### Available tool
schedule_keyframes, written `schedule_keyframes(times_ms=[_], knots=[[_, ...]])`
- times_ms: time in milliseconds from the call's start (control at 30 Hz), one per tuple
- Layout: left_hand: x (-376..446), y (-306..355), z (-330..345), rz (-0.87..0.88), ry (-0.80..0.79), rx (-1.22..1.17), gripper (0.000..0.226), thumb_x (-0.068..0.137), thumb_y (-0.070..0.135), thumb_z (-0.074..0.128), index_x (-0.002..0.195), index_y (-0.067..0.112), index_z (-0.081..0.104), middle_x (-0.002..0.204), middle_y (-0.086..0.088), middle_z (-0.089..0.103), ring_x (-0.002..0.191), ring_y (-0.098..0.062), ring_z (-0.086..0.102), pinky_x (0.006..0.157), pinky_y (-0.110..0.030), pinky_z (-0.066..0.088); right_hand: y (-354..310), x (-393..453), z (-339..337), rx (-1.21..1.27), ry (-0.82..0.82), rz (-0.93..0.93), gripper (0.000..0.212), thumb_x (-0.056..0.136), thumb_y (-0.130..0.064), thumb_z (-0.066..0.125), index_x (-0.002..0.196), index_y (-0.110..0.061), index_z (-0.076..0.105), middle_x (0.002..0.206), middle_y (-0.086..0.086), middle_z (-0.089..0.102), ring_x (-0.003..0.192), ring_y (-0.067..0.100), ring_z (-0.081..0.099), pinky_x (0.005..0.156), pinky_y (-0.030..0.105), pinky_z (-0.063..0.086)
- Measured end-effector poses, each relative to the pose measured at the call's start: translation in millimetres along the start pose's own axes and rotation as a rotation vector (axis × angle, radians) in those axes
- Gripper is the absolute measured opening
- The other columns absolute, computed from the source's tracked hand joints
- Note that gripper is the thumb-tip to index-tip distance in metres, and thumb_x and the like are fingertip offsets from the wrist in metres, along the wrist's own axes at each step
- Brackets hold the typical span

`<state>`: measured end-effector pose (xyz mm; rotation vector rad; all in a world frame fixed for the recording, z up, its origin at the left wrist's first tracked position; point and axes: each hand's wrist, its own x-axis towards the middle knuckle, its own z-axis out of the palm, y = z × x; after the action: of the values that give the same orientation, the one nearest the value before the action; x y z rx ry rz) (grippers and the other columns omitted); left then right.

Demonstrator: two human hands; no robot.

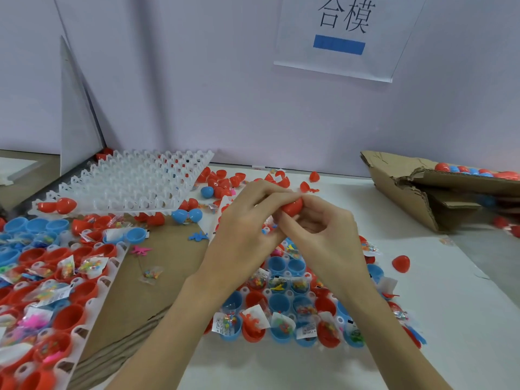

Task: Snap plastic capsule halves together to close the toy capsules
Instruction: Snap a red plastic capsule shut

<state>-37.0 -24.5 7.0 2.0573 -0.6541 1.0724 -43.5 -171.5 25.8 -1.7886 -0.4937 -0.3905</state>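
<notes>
While above the tray (284, 337), left hand (247, 223), right hand (318, 235), both gripping red capsule (292, 206)

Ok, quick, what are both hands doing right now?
Left hand: fingers curled, gripping the red capsule.
Right hand: fingers curled, gripping the same red capsule.

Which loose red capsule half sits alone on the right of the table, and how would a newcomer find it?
Start at the torn cardboard box at the table's right rear, then come toward the camera along the bare white tabletop. Just right of the right hand and the filled tray lies a single red capsule half. Unlike the red halves heaped near the wall, it lies by itself, touching nothing.
</notes>
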Motion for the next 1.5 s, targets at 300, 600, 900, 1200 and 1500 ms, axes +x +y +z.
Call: schedule_keyframes(times_ms=[300, 600, 900, 1200, 1500], knots=[[-1, 7, -5, 0.123, -0.002, 0.121, 0.044, 0.085, -0.001, 0.081, 0.128, 0.005, 0.072, 0.118, -0.008, 0.072, 0.109, -0.020, 0.068, 0.095, -0.032, 0.055, -4, -1, -6, 0.049, -0.014, -0.022, 0.014, 0.094, -0.014, 0.070, 0.101, -0.024, 0.077, 0.085, -0.007, 0.076, 0.084, 0.015, 0.075, 0.077, 0.028, 0.062], [0, 2, -8, 0.133, -0.045, 0.115, 0.042, 0.086, 0.000, 0.081, 0.126, 0.002, 0.071, 0.120, -0.008, 0.071, 0.112, -0.019, 0.067, 0.097, -0.032, 0.056, -4, 1, -3, 0.080, -0.039, 0.024, 0.020, 0.090, -0.024, 0.072, 0.109, -0.029, 0.070, 0.095, -0.016, 0.074, 0.092, 0.005, 0.072, 0.076, 0.013, 0.055], [-3, -2, -3, 0.147, -0.037, 0.130, 0.033, 0.090, 0.005, 0.075, 0.124, 0.005, 0.073, 0.114, -0.007, 0.071, 0.105, -0.019, 0.067, 0.091, -0.031, 0.056, 3, -1, -1, -0.153, -0.061, -0.045, 0.016, 0.097, -0.011, 0.062, 0.110, -0.017, 0.068, 0.091, -0.009, 0.071, 0.087, 0.011, 0.070, 0.078, 0.029, 0.060], [-1, 0, -6, 0.159, -0.094, 0.168, 0.038, 0.087, 0.004, 0.079, 0.125, 0.003, 0.072, 0.116, -0.008, 0.071, 0.106, -0.020, 0.068, 0.093, -0.032, 0.057, 7, -3, -1, -0.216, -0.049, -0.048, 0.017, 0.098, -0.017, 0.063, 0.113, -0.019, 0.069, 0.092, -0.017, 0.070, 0.087, 0.003, 0.068, 0.076, 0.016, 0.056], [12, -4, -14, -0.438, -0.109, -0.597, 0.045, 0.091, 0.011, 0.075, 0.132, 0.017, 0.059, 0.121, 0.004, 0.075, 0.113, -0.019, 0.071, 0.098, -0.031, 0.056, -2, 6, -16, 0.310, -0.124, 0.235, 0.021, 0.103, -0.019, 0.057, 0.121, -0.016, 0.068, 0.100, -0.003, 0.078, 0.092, 0.016, 0.076, 0.077, 0.022, 0.060]])
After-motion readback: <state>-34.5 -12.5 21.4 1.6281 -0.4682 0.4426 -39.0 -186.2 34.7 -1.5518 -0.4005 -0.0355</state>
